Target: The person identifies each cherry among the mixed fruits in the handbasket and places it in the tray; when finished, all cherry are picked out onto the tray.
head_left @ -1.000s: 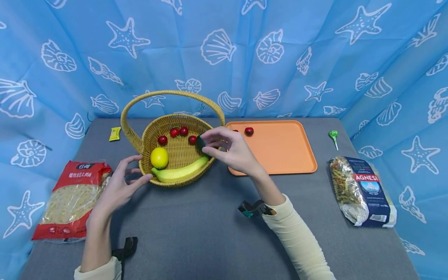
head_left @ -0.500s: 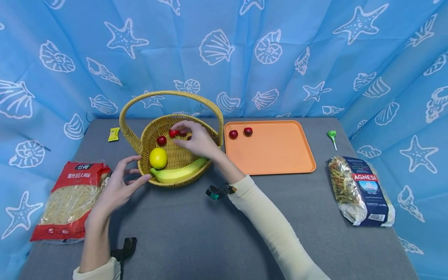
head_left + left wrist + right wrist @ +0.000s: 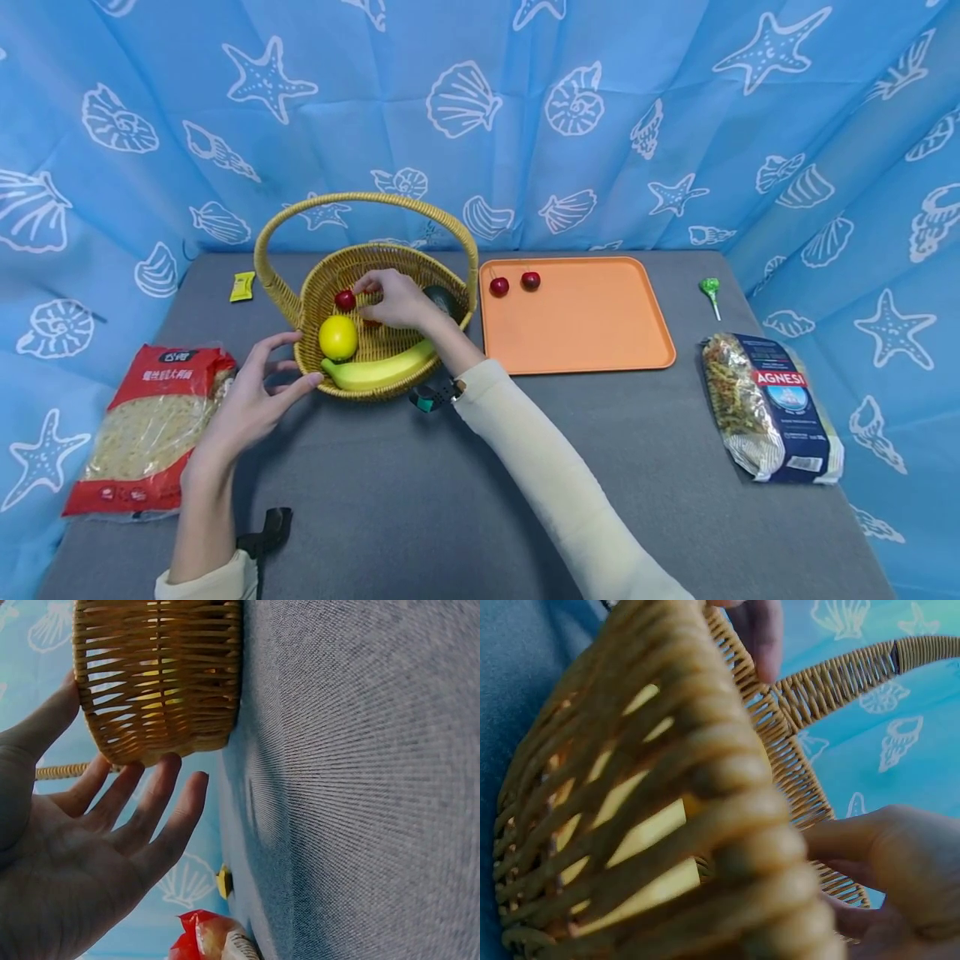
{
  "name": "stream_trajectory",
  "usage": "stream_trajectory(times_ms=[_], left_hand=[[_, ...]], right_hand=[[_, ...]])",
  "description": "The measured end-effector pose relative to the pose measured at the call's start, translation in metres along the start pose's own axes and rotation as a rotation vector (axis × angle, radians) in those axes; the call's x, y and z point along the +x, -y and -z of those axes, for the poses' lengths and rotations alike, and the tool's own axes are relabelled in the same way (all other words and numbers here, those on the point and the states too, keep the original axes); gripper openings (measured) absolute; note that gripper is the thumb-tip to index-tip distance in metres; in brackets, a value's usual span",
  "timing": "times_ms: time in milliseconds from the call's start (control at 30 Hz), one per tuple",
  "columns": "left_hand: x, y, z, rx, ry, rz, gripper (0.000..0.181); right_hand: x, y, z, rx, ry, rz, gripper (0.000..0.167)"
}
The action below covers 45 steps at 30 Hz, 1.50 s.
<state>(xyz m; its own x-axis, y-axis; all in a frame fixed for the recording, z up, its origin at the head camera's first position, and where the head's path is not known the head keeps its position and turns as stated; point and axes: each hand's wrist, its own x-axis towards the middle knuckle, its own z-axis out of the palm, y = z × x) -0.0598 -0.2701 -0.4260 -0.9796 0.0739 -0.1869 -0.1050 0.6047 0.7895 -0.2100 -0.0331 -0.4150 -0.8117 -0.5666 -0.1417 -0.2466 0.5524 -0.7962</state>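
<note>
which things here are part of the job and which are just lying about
Likely part of the job:
basket, with the left hand at its side and the right hand inside
cherries in the basket
yellow round fruit
banana
dark fruit
perhaps the orange tray and its two cherries

Apparently just lying about:
red food bag
blue AGNESI bag
green lollipop
small yellow packet

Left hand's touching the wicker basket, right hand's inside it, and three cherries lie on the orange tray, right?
Not quite: the head view shows two cherries on the orange tray, not three. The left hand touches the wicker basket and the right hand is inside it.
</note>
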Motion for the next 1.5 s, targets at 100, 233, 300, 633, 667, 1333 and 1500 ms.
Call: stream_trajectory(times_ms=[100,233,300,633,667,1333,1500], left_hand=[[0.001,-0.001,0.000,-0.003,-0.001,-0.002,0.082],[0.001,-0.001,0.000,-0.010,-0.001,-0.008,0.082],[0.002,-0.001,0.000,-0.006,-0.003,-0.010,0.082],[0.002,-0.001,0.001,0.001,-0.006,-0.016,0.082],[0.001,-0.001,0.001,0.000,-0.006,-0.017,0.082],[-0.001,-0.002,-0.001,0.019,-0.015,-0.015,0.081],[-0.001,-0.002,-0.002,0.019,-0.019,-0.018,0.081]], right_hand=[[0.004,0.000,0.002,-0.010,0.069,-0.027,0.033],[0.007,0.003,0.007,-0.011,0.187,-0.063,0.036],[0.007,0.004,0.010,-0.017,0.230,-0.085,0.037],[0.010,0.003,0.012,-0.012,0.256,-0.094,0.037],[0.010,0.003,0.011,-0.005,0.251,-0.097,0.036],[-0.029,-0.001,0.029,0.098,0.176,0.059,0.037],[-0.060,0.003,0.044,0.177,0.128,0.137,0.036]])
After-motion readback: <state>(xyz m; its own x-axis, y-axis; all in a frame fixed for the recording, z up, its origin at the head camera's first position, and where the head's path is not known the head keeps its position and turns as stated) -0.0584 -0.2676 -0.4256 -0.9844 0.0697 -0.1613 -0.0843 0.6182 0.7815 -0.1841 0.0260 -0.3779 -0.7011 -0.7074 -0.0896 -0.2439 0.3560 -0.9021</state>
